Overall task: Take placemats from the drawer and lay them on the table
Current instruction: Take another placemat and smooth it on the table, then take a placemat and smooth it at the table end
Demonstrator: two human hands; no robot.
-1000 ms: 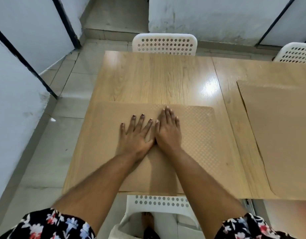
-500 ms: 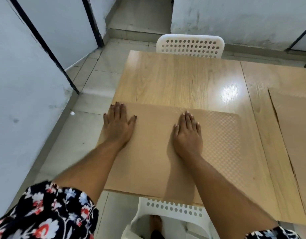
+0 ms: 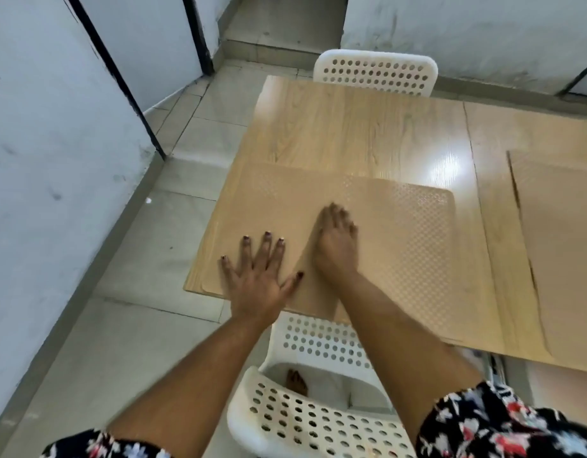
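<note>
Both hands, the left hand (image 3: 257, 279) and the right hand (image 3: 335, 241), have slid back together from half a second ago, flat and open, gripping nothing. The placemat (image 3: 401, 246) under them looks smoothed onto the tabletop (image 3: 351, 127) (second mat (image 3: 563, 242) sits off right), so this one's probably done.

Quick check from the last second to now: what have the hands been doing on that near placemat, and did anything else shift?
Both hands swept apart across the near placemat, then came back together: the left hand lies flat and spread near its front-left corner, the right hand beside it nearer the middle. Neither grips anything. The mat stays flat on the table; the second placemat on the right has not moved.
</note>
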